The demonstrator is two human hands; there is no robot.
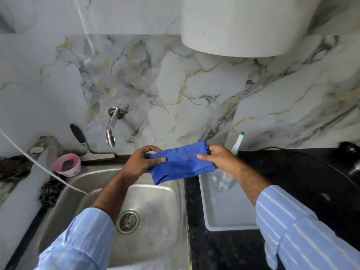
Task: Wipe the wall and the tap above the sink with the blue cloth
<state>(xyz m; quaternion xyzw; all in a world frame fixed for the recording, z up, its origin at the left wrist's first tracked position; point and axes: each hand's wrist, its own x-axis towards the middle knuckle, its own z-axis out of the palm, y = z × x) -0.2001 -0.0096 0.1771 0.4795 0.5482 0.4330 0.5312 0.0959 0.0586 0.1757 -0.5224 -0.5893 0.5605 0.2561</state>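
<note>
A folded blue cloth [182, 162] hangs in the air over the right rim of the steel sink [155, 201]. My left hand [140, 161] pinches its left end and my right hand [220, 159] grips its right end. The chrome tap [112, 126] juts from the marbled wall [185, 84], up and to the left of the cloth, apart from both hands. The wall rises directly behind the cloth.
A black-handled squeegee [91, 151] and a pink tub with a scrubber [67, 164] sit at the sink's back left. A grey tray [226, 209] holding a clear spray bottle [236, 145] lies on the black counter at right. A white water heater [247, 26] hangs overhead. A black cable [311, 158] crosses the counter.
</note>
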